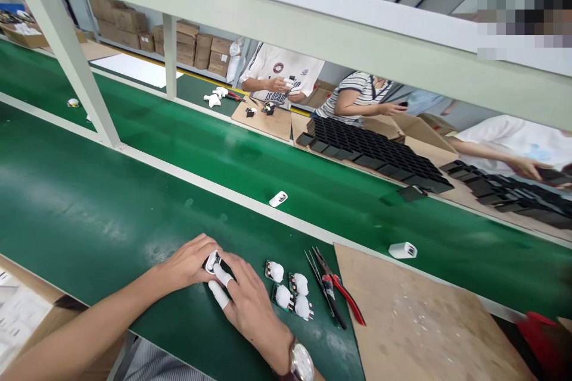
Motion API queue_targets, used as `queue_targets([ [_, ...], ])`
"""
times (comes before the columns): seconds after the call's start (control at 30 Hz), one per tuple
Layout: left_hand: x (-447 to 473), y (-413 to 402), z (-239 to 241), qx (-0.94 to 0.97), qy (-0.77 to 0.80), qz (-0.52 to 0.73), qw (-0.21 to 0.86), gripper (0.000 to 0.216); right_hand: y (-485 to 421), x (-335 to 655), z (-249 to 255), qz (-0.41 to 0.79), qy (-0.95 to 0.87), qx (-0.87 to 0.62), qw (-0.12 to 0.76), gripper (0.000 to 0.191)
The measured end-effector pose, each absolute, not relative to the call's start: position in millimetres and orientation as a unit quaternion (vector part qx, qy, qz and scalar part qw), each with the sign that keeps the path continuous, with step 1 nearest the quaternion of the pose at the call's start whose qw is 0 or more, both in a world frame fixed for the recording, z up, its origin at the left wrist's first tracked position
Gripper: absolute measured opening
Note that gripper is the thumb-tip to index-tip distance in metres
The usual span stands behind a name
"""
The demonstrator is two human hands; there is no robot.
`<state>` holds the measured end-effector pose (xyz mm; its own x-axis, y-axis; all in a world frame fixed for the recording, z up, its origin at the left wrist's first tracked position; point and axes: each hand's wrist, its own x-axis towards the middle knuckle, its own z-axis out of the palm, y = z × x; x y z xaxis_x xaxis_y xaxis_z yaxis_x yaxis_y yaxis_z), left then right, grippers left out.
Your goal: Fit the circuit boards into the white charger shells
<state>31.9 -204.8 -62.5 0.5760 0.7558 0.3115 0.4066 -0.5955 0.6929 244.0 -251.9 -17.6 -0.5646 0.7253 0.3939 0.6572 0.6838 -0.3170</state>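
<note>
My left hand [193,261] is closed around a small white-rimmed housing [212,261], its dark inside partly showing. My right hand [250,297] has white finger cots on two fingers; its fingertips press on the housing and cover part of it. To the right of my right hand lie several small circuit boards [283,296] topped with white blobs. Beside them on the green bench rest tweezers [315,271] and red-and-black pliers [337,289], both with their tips pointing away from me.
A brown board [429,315] covers the bench's right side. White housings [403,250] lie on the green conveyor belt [214,161]. Across it, people handle parts near rows of black cases [370,152]. A frame post [75,47] slants at left; an open carton [27,309] stands lower left.
</note>
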Motion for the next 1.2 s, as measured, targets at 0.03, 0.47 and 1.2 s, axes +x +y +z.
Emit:
queue_targets([
  [0.03, 32, -204, -63, 0.837, 0.348, 0.303, 0.293, 0.033, -251, 244, -17, 0.073, -0.881, -0.394, 0.250, 0.026],
  [0.47, 24, -213, -57, 0.818, 0.381, 0.299, 0.312, 0.017, -237, 243, -28, 0.055, -0.893, -0.370, 0.251, 0.032],
  [1.2, 21, -222, -51, 0.873, 0.313, 0.350, 0.134, 0.012, -248, 292, -6, 0.109, -0.835, -0.456, 0.287, 0.036],
])
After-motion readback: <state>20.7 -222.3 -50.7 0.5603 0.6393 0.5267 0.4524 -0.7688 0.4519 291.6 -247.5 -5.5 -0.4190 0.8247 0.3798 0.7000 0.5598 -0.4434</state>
